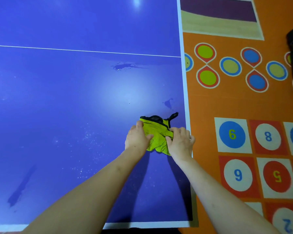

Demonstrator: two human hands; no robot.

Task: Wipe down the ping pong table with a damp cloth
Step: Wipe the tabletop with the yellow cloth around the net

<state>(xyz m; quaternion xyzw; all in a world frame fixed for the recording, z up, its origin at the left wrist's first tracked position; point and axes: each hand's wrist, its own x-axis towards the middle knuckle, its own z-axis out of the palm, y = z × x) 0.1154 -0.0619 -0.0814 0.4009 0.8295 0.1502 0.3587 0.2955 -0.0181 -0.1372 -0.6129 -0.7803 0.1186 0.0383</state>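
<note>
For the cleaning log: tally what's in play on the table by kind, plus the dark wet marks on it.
Table: 1
Cloth: 1
Hands, left and right, gripping the cloth: 2
Dark wet marks: 3
Total: 7

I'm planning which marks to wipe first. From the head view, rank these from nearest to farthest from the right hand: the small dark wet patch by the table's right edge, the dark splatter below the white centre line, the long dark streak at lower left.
1. Small dark wet patch, just beyond the right hand, by the right edge.
2. Dark splatter, farther up, below the centre line.
3. Long dark streak, far left.
</note>
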